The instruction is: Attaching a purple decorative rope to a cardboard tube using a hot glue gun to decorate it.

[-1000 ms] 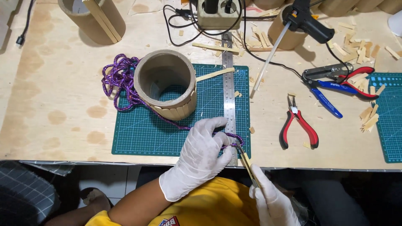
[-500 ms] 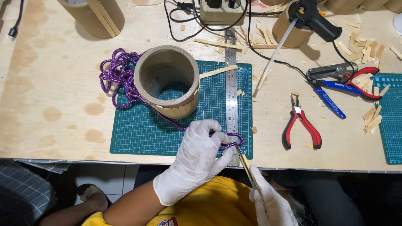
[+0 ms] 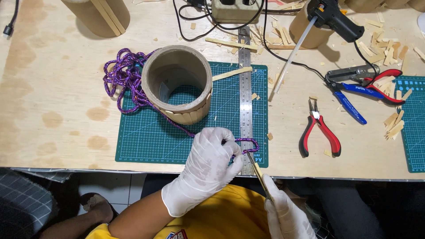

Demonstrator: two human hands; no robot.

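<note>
Pale plywood workbench [image 3: 53,132] strewn with wood offcuts, green gridded cutting mat [image 3: 146,146] at centre. Left white-gloved hand [image 3: 210,161] closed, pinching purple braided cord [image 3: 248,142] at lower centre of frame, cord trailing up-left past wide cardboard tube [image 3: 177,82]. Right gloved hand [image 3: 283,208] gripping thin yellow-handled blade [image 3: 256,170], tip at the cord loop beside steel ruler [image 3: 245,88]. Risk: blade slipping off the taut cord toward pinching fingertips; tugging could tip the tube.

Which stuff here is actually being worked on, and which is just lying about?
In use:
left hand pinching purple cord
right hand holding thin tool
cardboard tube, cord beside it
green mat

Lying about:
ruler
red pliers
blue cutters
glue gun
wood scraps
</note>
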